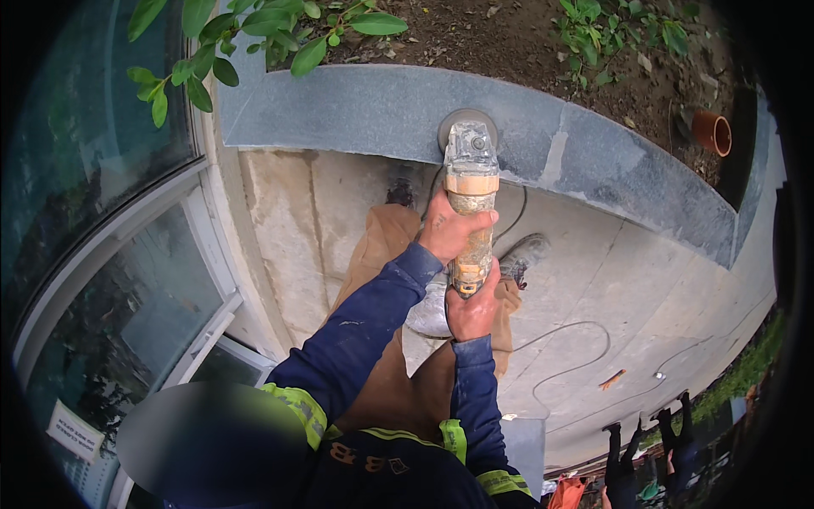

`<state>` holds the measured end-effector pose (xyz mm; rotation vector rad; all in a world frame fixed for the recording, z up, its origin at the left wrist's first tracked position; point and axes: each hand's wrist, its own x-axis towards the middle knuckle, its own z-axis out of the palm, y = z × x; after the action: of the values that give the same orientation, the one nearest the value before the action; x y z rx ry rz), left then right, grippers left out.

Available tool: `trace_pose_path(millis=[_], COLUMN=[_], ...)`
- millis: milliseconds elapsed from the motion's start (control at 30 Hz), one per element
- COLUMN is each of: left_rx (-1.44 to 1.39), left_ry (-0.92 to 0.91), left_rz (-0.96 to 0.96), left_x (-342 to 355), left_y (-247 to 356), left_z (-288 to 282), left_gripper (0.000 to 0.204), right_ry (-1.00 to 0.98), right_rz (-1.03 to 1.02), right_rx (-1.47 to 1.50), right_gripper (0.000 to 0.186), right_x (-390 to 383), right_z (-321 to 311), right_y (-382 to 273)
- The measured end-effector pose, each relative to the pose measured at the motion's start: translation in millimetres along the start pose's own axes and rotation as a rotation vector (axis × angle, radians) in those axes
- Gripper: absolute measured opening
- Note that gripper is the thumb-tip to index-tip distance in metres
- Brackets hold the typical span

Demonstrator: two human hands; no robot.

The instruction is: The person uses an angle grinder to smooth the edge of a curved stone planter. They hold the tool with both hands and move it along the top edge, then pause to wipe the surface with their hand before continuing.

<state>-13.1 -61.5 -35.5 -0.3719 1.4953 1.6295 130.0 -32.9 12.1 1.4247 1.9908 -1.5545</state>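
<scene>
A dusty orange angle grinder [471, 182] lies lengthwise ahead of me, its round disc [456, 121] resting flat on the grey stone coping [356, 110] of a low planter wall. My left hand [451, 229] wraps around the middle of its body, thumb across the top. Farther back, my right hand [475, 307] grips the rear end of the tool. Both hands are closed on it. The grinder's metal head hides part of the disc. A lighter patch [555, 153] marks the stone to the right of the disc.
Behind the coping is a soil bed [483, 42] with leafy branches [212, 51] and a terracotta pot [710, 133]. A dark cord [606, 335] curls over the concrete floor [585, 288]. Glass windows [127, 314] stand at left. Other people [649, 450] appear at lower right.
</scene>
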Motion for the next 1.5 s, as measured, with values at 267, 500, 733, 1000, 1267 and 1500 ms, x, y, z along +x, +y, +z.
trace_pose_path(millis=[267,500,733,1000,1267,1500], left_rx=[0.057,-0.005,0.008,0.020,-0.007,0.049], left_ry=[-0.007,0.013,-0.019,0.008,0.018,0.001], left_rz=[0.064,0.050,0.017,0.078,-0.002,0.069], left_x=[0,-2,8,3,2,8], left_y=[-8,-20,-6,-20,-14,-6], left_z=[17,16,17,22,18,24], left_gripper=[0.050,0.050,0.051,0.051,0.054,0.055], right_ry=[0.104,0.061,0.050,0.091,0.073,0.063], right_rz=[-0.084,-0.083,-0.044,-0.094,-0.092,-0.021], right_rx=[-0.032,-0.037,-0.067,-0.051,-0.083,-0.037], right_gripper=[0.085,0.085,0.085,0.084,0.085,0.084], right_x=[-4,-5,1,-6,-5,1], right_z=[-3,-11,-12,-12,-15,-15], right_y=[16,15,8,15,10,3])
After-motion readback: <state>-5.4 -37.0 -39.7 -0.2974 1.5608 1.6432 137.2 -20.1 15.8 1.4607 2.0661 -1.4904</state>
